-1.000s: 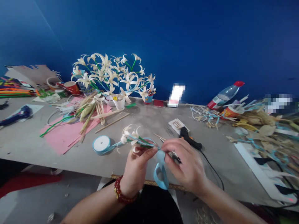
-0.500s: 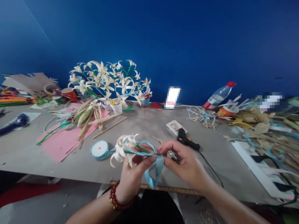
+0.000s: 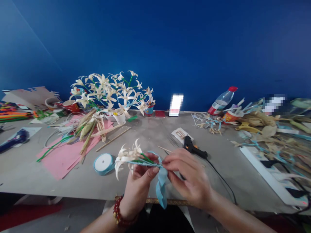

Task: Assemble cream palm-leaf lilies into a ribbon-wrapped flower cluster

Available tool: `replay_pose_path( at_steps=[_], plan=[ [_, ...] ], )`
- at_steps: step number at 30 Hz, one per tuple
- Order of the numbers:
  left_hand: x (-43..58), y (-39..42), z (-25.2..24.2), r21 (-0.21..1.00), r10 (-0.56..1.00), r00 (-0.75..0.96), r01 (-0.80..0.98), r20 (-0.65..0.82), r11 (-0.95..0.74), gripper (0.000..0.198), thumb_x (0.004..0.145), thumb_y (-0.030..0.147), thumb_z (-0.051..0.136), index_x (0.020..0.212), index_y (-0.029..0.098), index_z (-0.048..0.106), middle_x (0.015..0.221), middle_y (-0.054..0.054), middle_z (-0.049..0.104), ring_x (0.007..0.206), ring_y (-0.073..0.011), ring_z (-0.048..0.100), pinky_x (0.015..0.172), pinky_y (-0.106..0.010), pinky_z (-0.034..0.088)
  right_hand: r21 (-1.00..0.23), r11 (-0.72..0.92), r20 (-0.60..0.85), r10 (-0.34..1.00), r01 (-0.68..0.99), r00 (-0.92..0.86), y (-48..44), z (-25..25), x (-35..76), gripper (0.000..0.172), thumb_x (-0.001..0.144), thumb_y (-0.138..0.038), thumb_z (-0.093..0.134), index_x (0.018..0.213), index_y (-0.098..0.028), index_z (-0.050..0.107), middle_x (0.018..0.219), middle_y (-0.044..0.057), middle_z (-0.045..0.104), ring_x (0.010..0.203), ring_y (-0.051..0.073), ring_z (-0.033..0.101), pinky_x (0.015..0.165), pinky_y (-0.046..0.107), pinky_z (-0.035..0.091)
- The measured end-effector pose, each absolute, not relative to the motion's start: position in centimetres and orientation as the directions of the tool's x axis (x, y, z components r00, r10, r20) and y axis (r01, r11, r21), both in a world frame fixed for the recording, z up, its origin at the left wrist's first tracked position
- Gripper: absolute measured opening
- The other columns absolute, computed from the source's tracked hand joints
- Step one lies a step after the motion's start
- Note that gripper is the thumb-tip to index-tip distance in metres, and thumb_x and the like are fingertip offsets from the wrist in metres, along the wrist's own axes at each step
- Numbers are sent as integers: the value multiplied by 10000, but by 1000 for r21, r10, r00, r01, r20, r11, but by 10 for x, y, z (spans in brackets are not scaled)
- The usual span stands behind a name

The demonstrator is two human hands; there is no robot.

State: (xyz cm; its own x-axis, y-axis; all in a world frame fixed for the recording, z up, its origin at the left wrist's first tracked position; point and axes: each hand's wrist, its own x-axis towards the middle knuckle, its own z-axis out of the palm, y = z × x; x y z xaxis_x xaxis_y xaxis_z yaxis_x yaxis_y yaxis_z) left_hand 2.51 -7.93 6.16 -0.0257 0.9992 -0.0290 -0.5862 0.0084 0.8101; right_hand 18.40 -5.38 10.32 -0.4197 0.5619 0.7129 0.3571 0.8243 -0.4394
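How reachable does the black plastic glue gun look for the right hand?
Probably yes: the glue gun lies uncovered just beyond the right hand, though that hand now pinches the flat light blue ribbon.

Flower bunch is held over worktop; ribbon spool is placed left, glue gun right, potted flowers behind, power strip far right.

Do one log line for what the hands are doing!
left hand: holds flowers; right hand: at ribbon by stems; ribbon: hangs below stems; spool: on table; glue gun: on table
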Motion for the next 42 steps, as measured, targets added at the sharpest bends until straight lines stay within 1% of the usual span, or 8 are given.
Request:
replay_pose_path(
  at_steps=[3,7,11,21,29,34,37,42],
  plan=[
    [29,-81,64,765,996,-9,-641,-88,62,161,724,234,812,870,194,758,868,-43,717,848,-198,649,839,-313,506,-194,851,790,431,488,-437,-57,97,182,152,844,-53,591,910,-168,664,870,61,745,782,196,648,773,372,512],
    [30,-83,65,747,979,-44,-653,-201,124,246,654,284,863,861,193,767,858,-46,753,833,-203,682,840,-320,529,-60,826,792,381,560,-477,-59,88,183,134,864,-87,609,951,-150,688,933,62,767,822,201,661,797,377,505],
    [30,-84,64,759,961,-58,-627,-271,176,249,645,309,869,846,194,777,863,-56,777,843,-205,695,844,-313,535,-11,813,810,349,582,-472,-59,84,182,129,875,-106,602,923,-168,704,937,43,774,809,190,667,795,371,500],
    [26,-79,59,910,997,-64,-414,-42,12,95,785,245,763,855,186,792,865,-77,778,875,-245,692,844,-330,522,-18,797,813,363,603,-456,-59,86,183,148,864,-114,635,952,-201,715,937,-1,789,803,171,667,804,363,480],
    [26,-79,59,934,993,-118,-353,11,-52,116,804,227,742,906,191,783,945,-76,775,959,-259,686,947,-348,481,11,783,796,369,621,-480,-62,83,183,163,845,-125,661,997,-163,704,988,42,779,881,204,680,837,380,484],
    [25,-79,54,956,981,-192,-282,26,-81,76,783,223,762,855,208,782,890,-46,769,906,-221,678,898,-301,489,36,772,871,287,635,-398,-62,78,184,189,789,-115,726,964,-160,671,947,79,752,929,234,675,846,394,524],
    [24,-80,54,962,983,-177,-260,40,-86,59,797,227,749,848,210,772,870,-38,766,887,-212,678,893,-301,490,79,767,862,268,636,-430,-65,77,181,112,854,-137,651,943,-191,693,933,50,752,939,219,668,885,386,514],
    [26,-82,57,954,994,-102,-294,29,-58,85,827,236,722,886,188,762,878,-43,765,875,-208,682,884,-312,498,107,764,867,242,637,-436,-68,79,174,257,936,-136,506,852,-203,739,840,1,744,855,156,643,918,343,469]
  ],
)
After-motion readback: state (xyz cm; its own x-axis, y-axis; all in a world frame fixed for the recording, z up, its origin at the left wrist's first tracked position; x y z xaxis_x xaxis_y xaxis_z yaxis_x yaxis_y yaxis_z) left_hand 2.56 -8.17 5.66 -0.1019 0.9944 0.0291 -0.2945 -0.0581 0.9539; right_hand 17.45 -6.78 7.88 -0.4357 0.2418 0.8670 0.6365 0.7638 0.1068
